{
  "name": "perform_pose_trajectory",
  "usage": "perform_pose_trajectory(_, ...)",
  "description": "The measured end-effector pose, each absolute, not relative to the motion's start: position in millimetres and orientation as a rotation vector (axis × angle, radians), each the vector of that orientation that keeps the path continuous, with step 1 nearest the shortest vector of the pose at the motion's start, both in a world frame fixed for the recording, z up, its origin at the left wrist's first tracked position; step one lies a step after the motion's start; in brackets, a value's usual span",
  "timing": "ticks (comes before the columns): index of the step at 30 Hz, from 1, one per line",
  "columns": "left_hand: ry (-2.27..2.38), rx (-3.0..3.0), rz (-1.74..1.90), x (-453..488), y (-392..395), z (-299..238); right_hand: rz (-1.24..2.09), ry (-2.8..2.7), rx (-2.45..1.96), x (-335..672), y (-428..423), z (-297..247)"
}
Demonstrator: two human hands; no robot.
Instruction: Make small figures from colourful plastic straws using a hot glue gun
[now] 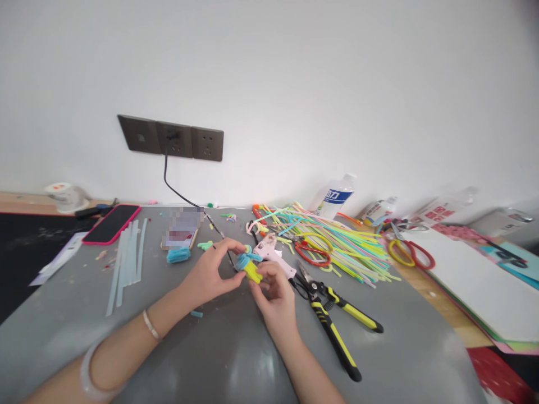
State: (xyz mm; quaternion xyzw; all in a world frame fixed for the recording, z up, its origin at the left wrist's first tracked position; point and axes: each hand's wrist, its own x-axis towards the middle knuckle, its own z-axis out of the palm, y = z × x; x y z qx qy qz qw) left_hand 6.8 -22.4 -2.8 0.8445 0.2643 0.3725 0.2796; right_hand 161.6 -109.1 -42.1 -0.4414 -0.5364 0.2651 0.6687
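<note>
Between my two hands, above the grey table, is a small fuzzy figure [251,270], blue at the top and yellow below, seemingly made of pipe cleaners. My left hand [214,269] pinches its blue upper part between thumb and fingers. The yellow lower part is gripped by the fingertips of my right hand [275,294]. Just behind the figure lies a pale pink glue gun [278,257]. Yellow-and-black pliers [332,314] rest with handles spread to the right of my right hand. A blue fuzzy bundle [178,255] sits left of my left hand.
Pastel pipe cleaners [349,241] are heaped at the back right, with red-and-yellow scissors [314,249] on them. Glue sticks [128,258] and a pink-edged phone [112,224] lie left. A black cord [181,196] runs down from the wall socket [174,140]. A bottle [336,197] stands behind.
</note>
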Motion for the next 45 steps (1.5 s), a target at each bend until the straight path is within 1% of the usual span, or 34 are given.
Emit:
perform_pose_trajectory(30, 0.704, 2.317, 1.029, 6.3, -21.5, -2.2, 0.62, -1.186, -1.011, 162.0, -109.4, -43.4)
perform_pose_trajectory(45, 0.684, 2.247, 1.062, 5.9, -22.7, -3.6, 0.614, -1.183, -1.015, 161.5, -109.5, -41.9)
